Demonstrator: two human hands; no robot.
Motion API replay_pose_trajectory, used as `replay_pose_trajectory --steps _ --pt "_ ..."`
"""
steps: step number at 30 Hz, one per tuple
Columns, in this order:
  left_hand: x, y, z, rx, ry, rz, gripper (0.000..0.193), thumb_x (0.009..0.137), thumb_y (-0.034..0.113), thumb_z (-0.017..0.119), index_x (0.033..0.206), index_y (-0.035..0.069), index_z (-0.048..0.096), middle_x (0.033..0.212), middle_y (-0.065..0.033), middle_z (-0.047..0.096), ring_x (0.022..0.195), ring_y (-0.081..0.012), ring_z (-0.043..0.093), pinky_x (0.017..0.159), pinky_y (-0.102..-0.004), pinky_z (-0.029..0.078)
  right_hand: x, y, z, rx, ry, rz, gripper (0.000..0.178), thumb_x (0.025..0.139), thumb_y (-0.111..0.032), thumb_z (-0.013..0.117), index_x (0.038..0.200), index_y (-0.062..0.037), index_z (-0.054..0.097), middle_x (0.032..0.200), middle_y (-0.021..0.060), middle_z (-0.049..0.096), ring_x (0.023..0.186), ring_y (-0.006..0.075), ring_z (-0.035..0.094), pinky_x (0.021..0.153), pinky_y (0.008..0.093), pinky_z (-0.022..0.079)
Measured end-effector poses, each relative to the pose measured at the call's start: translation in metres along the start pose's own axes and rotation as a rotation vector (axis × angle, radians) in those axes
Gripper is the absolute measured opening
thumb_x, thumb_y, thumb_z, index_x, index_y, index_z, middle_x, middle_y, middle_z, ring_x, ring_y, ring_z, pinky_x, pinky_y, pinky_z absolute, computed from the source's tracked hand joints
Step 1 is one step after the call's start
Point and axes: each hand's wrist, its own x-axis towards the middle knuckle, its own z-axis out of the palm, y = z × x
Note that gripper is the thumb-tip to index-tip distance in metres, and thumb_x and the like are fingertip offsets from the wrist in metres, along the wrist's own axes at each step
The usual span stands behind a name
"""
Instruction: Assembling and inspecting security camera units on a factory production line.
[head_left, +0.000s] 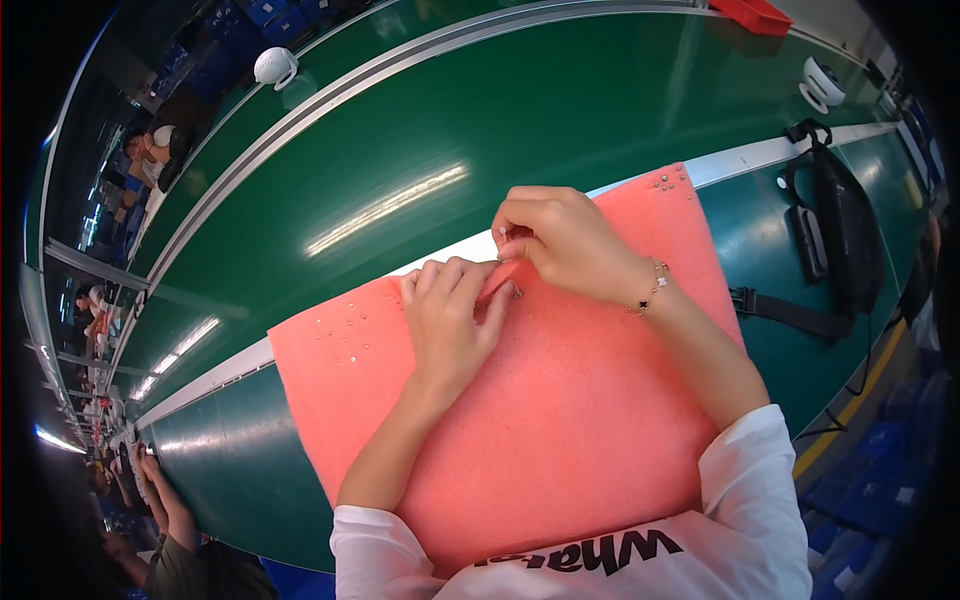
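A soft pink felt-like mat (530,440) lies in front of me, its far edge raised in a small fold (507,274) between my hands. My left hand (445,315) is closed on that fold, fingers over the far side and thumb on the near side. Just right of it, my right hand (565,235) is closed in a pinch over the fold. A tiny shiny piece shows at its fingertips, too small to name. Small shiny studs (350,335) dot the mat's left part, and more studs (668,183) cluster in its far right corner.
Beyond the mat runs a green belt (400,160) between metal rails. A black bag (845,230) with a strap lies to the right. White rounded devices (276,67) (821,84) stand beyond, near a red tray (755,15). Another person's arm (170,500) is at lower left.
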Motion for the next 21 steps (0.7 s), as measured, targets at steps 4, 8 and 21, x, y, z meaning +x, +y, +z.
replay_pose_trajectory --steps 4,8,21 --pt "0.000 -0.001 -0.002 -0.010 -0.002 -0.013 0.016 0.075 0.016 0.069 0.088 0.008 0.065 0.076 -0.0008 0.055 0.074 -0.0181 0.049 0.072 -0.0334 0.033 0.002 -0.005 -0.006 0.022 -0.045 -0.027 0.007 0.073 0.001 0.064 0.076 -0.0003 0.058 0.075 0.0101 0.058 0.069 0.0243 0.058 0.059 0.0331 0.045" --pt "0.001 -0.001 -0.002 -0.028 0.006 -0.006 0.014 0.076 0.016 0.068 0.087 0.008 0.066 0.076 -0.0010 0.055 0.074 -0.0184 0.050 0.072 -0.0337 0.033 -0.001 -0.001 -0.003 -0.029 -0.053 -0.058 0.008 0.072 0.001 0.065 0.077 -0.0005 0.059 0.075 0.0097 0.058 0.070 0.0242 0.058 0.059 0.0328 0.045" --pt "0.001 0.001 -0.002 -0.009 0.002 -0.018 0.014 0.077 0.017 0.067 0.087 0.007 0.066 0.076 -0.0021 0.056 0.074 -0.0188 0.050 0.073 -0.0339 0.033 0.003 -0.007 -0.015 0.012 0.142 -0.091 0.008 0.076 0.008 0.056 0.079 -0.0001 0.056 0.068 0.0116 0.060 0.063 0.0209 0.063 0.055 0.0281 0.048"
